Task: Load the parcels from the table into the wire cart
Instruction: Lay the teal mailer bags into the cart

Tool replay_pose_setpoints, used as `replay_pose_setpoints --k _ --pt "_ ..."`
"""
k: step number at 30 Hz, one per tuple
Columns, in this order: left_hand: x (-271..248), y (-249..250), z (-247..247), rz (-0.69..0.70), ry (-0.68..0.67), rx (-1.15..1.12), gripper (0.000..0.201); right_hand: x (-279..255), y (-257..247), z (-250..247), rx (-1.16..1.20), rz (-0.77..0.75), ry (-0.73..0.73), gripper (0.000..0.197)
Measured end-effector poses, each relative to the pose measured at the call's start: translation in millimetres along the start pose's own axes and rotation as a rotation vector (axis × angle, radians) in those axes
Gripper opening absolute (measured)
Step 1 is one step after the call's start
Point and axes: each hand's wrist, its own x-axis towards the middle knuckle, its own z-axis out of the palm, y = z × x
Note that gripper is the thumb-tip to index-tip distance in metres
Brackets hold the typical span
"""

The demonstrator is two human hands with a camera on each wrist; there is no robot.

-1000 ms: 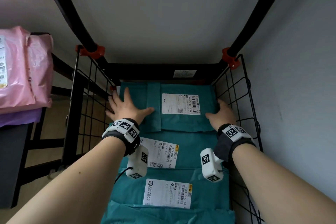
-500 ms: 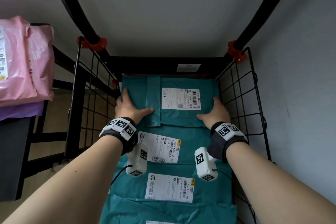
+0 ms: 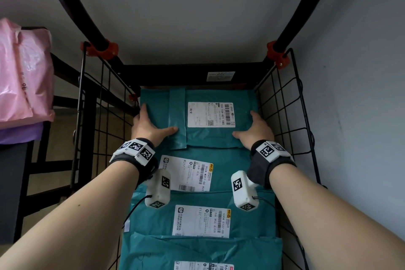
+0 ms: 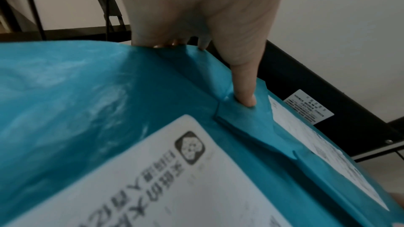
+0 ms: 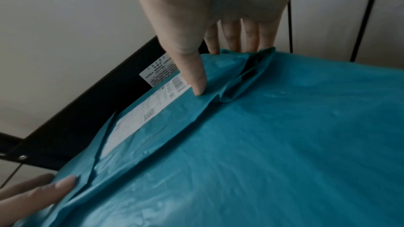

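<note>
The wire cart (image 3: 282, 103) stands against a grey wall with several teal parcels overlapping inside it. The farthest teal parcel (image 3: 203, 136), with a white label, lies against the cart's far black bar. My left hand (image 3: 149, 125) grips its left edge, the thumb (image 4: 244, 96) pressed on top and the fingers tucked over the side. On the opposite edge my right hand (image 3: 256, 127) holds it the same way, thumb (image 5: 192, 68) on top and fingers down beside the wire wall. Nearer teal parcels (image 3: 230, 173) lie below my wrists.
Pink parcels (image 3: 24, 76) and a purple one (image 3: 19, 133) sit on the dark table at the left, beside the cart. Two black handle bars with red clamps (image 3: 103, 47) rise from the cart's far corners. The wall is close on the right.
My hands went from lying flat on top of the far parcel to holding its two side edges. The parcel now sits squarely against the far bar.
</note>
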Motion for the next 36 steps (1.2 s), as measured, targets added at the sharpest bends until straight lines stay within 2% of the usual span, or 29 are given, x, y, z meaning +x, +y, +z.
replay_pose_setpoints --k 4,7,10,13,21,25,28,31,36 --pt "-6 -3 -2 0.011 0.047 -0.029 0.114 -4 11 -8 0.174 0.05 0.005 0.074" --pt "-19 -10 -9 -0.075 0.083 -0.015 0.112 -11 28 -7 0.217 0.168 -0.04 0.067" --pt "-30 -20 -12 -0.157 0.035 -0.07 0.113 -18 39 0 0.26 0.267 -0.101 0.063" --pt "-34 -29 -12 -0.153 -0.038 -0.132 0.106 -21 32 9 0.357 0.274 -0.13 0.062" --pt "-41 -32 -14 -0.1 -0.088 -0.159 0.086 -18 28 21 0.318 0.267 -0.092 0.061" --pt "-43 -37 -18 -0.099 -0.085 -0.15 0.087 -21 30 16 0.363 0.249 -0.089 0.06" --pt "-46 -48 -23 -0.193 -0.07 -0.109 0.092 -24 43 10 0.327 0.303 -0.068 0.063" --pt "-51 -56 -21 -0.278 -0.091 -0.142 0.084 -33 55 10 0.274 0.365 -0.127 0.063" --pt "-56 -54 -10 -0.286 -0.144 -0.143 0.076 -42 48 24 0.289 0.379 -0.208 0.071"
